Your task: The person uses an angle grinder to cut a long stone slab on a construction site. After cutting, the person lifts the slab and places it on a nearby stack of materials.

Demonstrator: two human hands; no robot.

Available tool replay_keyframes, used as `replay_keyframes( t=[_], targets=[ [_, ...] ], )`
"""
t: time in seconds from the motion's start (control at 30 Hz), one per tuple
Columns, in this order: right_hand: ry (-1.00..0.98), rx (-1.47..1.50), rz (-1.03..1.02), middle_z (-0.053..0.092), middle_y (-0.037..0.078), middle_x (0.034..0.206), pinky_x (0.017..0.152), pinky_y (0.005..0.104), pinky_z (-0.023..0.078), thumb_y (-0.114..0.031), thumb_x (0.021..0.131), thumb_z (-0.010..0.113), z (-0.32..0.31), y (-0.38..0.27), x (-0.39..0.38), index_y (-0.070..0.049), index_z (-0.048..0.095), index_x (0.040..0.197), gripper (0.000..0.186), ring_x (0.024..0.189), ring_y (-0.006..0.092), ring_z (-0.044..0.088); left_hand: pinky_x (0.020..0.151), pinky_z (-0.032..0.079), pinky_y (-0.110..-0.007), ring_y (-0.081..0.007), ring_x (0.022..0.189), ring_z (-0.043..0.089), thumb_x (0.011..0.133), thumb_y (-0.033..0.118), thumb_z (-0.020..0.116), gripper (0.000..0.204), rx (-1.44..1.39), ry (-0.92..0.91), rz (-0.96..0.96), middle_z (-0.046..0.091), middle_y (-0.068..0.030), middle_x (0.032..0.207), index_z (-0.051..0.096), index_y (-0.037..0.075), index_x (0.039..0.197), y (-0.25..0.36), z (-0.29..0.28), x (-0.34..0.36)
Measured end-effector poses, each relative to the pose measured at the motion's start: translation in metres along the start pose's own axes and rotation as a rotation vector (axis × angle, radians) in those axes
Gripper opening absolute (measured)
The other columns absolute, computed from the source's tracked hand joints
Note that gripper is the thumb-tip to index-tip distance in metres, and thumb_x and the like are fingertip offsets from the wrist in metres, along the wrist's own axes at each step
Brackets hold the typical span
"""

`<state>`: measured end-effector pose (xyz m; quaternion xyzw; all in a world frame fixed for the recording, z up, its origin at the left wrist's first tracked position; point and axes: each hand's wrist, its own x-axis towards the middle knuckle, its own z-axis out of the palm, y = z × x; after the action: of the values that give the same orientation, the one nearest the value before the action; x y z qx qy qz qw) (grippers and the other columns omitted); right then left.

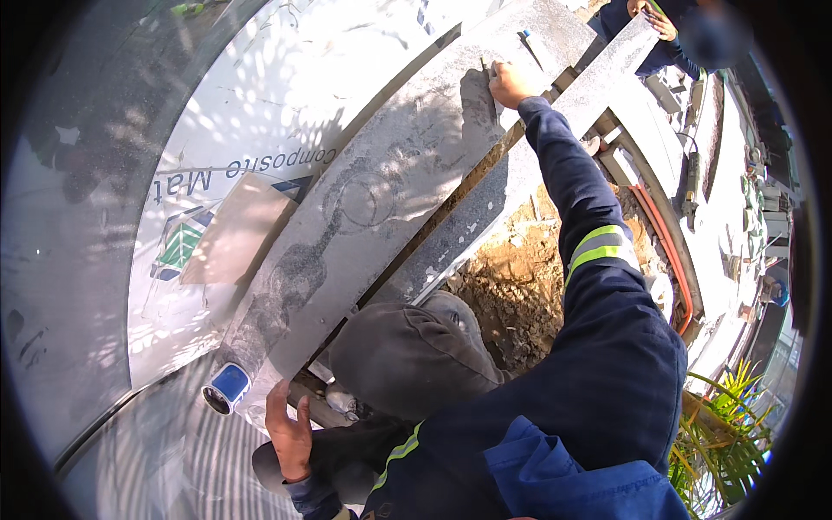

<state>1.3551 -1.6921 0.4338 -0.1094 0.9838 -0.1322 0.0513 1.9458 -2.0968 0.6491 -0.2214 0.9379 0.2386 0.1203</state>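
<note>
My right arm stretches far across a long grey slab (416, 139). Closed fingers of my right hand (516, 84) grip a thin, narrow strip-like tool (485, 68) over the slab's far part; its exact kind cannot be made out. A blue and white pen-like thing (531, 50) lies on the slab just beyond. Lower left, my left hand (290, 431) is open with its fingers apart, beside the slab's near end and holding nothing visible. Close to it stands a blue and white can (227, 387). A faint circle marks the slab's dusty surface.
A second narrow slab (459, 227) runs alongside across a gap. A co-worker's hand (663, 24) touches its far end. Left lie a white printed sheet (225, 139) and a beige square piece (238, 230). Right are dug soil (520, 286), orange pipes (667, 243) and a plant (724, 433).
</note>
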Motion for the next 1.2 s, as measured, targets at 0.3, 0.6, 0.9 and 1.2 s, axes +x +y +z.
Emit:
replay_keyframes(
  t=[0.3, 0.6, 0.9, 1.2],
  targets=[
    [0.29, 0.048, 0.166, 0.069, 0.025, 0.113, 0.094, 0.0533, 0.051, -0.02, 0.089, 0.061, 0.043, 0.004, 0.004, 0.001, 0.067, 0.116, 0.035, 0.11, 0.0425, 0.066, 0.105, 0.048, -0.048, -0.0455, 0.122, 0.061, 0.094, 0.01, 0.073, 0.042, -0.006, -0.003, 0.032, 0.063, -0.027, 0.13, 0.059, -0.004, 0.131, -0.001, 0.007, 0.014],
    [0.478, -0.034, 0.236, 0.061, 0.036, 0.121, 0.094, 0.0547, 0.055, -0.032, 0.09, 0.062, 0.013, 0.119, 0.082, -0.002, 0.066, 0.12, 0.043, 0.108, 0.053, 0.066, 0.101, 0.052, -0.048, -0.0449, 0.119, 0.063, 0.095, 0.014, 0.073, 0.04, -0.022, 0.034, 0.002, 0.064, -0.0261, 0.129, 0.062, -0.003, 0.13, 0.005, 0.003, 0.013],
    [0.027, -0.466, 0.089, 0.071, 0.03, 0.119, 0.098, 0.0527, 0.053, -0.043, 0.092, 0.063, 0.045, 0.135, 0.122, 0.003, 0.069, 0.125, 0.057, 0.113, 0.0462, 0.068, 0.092, 0.057, -0.044, -0.0372, 0.111, 0.067, 0.084, 0.012, 0.083, 0.05, -0.012, 0.248, 0.078, 0.065, -0.0175, 0.13, 0.064, 0.003, 0.13, 0.004, 0.005, -0.008],
    [-0.368, 0.464, -1.085, 0.07, 0.024, 0.11, 0.087, 0.0484, 0.053, -0.02, 0.087, 0.076, 0.087, -0.358, -0.142, 0.0, 0.067, 0.119, 0.039, 0.1, 0.0452, 0.067, 0.093, 0.056, -0.042, -0.033, 0.111, 0.068, 0.085, 0.018, 0.082, 0.051, -0.099, 0.302, 0.214, 0.066, -0.0155, 0.132, 0.064, 0.003, 0.131, 0.004, -0.001, -0.029]
  ],
)
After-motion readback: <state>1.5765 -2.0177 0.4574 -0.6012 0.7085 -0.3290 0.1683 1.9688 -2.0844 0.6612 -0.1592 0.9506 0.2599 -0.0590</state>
